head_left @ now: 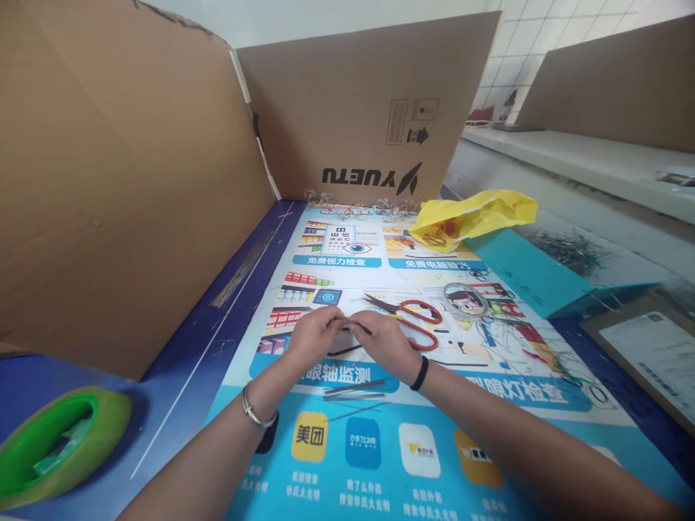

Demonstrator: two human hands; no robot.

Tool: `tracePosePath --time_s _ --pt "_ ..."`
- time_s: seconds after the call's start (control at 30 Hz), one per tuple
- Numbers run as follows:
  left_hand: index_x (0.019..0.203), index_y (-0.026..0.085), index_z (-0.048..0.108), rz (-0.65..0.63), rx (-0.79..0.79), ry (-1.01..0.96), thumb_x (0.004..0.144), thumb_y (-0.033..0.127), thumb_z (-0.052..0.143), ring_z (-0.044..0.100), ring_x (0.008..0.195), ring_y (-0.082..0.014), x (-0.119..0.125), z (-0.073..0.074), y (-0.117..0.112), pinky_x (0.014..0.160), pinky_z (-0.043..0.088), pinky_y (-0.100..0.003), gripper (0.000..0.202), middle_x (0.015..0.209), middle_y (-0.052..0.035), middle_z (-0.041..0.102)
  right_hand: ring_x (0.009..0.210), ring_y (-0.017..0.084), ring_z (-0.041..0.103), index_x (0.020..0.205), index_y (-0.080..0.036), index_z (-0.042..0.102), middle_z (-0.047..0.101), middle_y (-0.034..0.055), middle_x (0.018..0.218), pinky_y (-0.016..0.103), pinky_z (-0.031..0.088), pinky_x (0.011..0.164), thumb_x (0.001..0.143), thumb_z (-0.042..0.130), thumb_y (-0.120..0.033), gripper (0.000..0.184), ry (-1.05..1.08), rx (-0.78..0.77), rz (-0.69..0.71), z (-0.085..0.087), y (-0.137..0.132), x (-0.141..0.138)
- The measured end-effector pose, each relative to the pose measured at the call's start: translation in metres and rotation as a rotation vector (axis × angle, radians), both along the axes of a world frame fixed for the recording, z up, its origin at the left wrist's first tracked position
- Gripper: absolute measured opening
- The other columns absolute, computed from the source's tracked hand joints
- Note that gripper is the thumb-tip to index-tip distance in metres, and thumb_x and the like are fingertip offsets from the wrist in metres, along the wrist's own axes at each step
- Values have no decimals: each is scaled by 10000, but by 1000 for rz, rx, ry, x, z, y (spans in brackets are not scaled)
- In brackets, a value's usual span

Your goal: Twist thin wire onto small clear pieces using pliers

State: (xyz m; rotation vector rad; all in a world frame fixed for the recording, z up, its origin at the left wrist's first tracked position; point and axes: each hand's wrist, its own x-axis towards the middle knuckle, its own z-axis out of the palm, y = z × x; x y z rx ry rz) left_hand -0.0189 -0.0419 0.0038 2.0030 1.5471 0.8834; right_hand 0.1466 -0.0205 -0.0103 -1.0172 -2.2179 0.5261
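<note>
My left hand [313, 334] and my right hand [384, 340] meet over the printed poster [380, 449] on the table, fingertips pinched together on a thin short wire [347, 320] between them. Red-handled scissors [413, 318] lie just to the right of my right hand, blades pointing left. Several thin grey wire pieces [352, 391] lie on the poster just below my hands. A silver bracelet is on my left wrist, a black band on my right.
Cardboard walls [124, 181] stand at the left and back. A yellow plastic bag [472, 217] lies at the back right beside a teal sheet [532, 275]. A green tape dispenser [54, 441] sits at the near left. A pile of wire [570, 250] lies far right.
</note>
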Motion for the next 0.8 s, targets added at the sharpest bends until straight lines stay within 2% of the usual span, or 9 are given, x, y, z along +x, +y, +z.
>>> tracePosePath --time_s 0.23,0.47,0.8 --pt "720 203 579 23 -15 25 799 212 433 508 700 -133 1 0 1 631 358 -226 166 698 13 578 791 139 583 829 -196 615 656 32 833 249 420 726 847 428 -173 189 -60 36 -4 -1 -1 -2" --pt "771 183 593 12 -116 -191 797 268 457 508 625 -109 0 1 3 588 366 -208 163 650 23 573 628 106 559 824 -211 599 630 -18 706 207 391 569 811 473 -190 129 102 -166 -87 2 2 -2" --pt "796 200 596 -16 -2 2 797 204 448 520 685 -124 0 -6 5 614 359 -213 149 710 12 593 571 102 526 807 -212 605 604 -28 635 209 362 536 817 464 -218 142 76 -163 -97 3 3 -2"
